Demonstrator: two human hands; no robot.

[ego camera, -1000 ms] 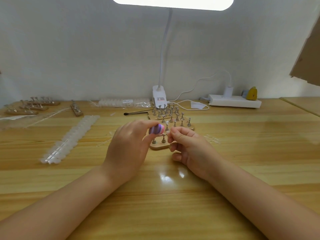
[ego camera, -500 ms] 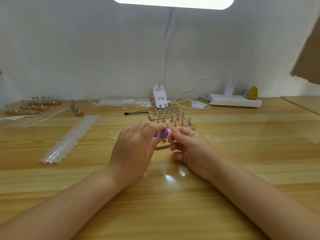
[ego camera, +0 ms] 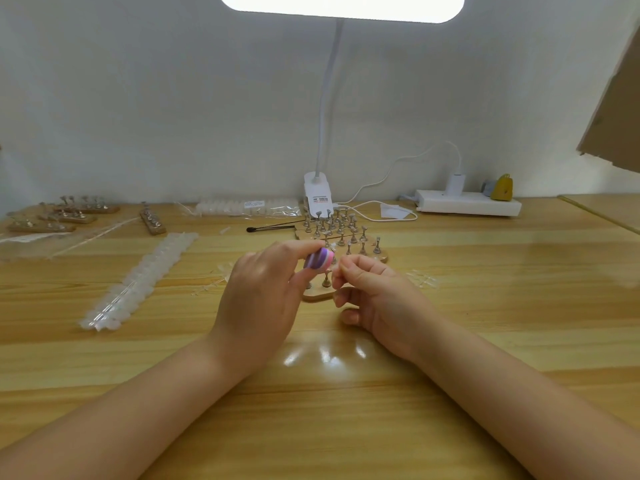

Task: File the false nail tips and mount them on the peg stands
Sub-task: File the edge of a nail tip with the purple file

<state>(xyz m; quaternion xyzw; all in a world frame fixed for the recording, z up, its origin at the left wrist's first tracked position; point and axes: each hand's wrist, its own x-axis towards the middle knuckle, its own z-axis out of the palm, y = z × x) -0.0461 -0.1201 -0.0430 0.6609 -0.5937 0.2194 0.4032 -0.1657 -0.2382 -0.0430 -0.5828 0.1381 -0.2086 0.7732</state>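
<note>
Fingers of left hand (ego camera: 258,292) grip purple-striped file block (ego camera: 319,258) | right hand (ego camera: 372,289) fingertips pinched together, nail tip between them too small to confirm | wooden peg stands (ego camera: 341,233) just behind, pegs upright | bagged nail tips (ego camera: 247,206) by wall

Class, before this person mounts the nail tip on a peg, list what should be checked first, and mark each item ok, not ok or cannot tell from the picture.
1. File gripped: left hand holds the purple file. Ok.
2. Tip pinched in right hand: fingertips meet, tip too small to see. Cannot tell.
3. Tip filed smooth: cannot tell.
4. Free peg on the near stand between the hands: ok.
5. Spare tips on the table: ok.
</note>
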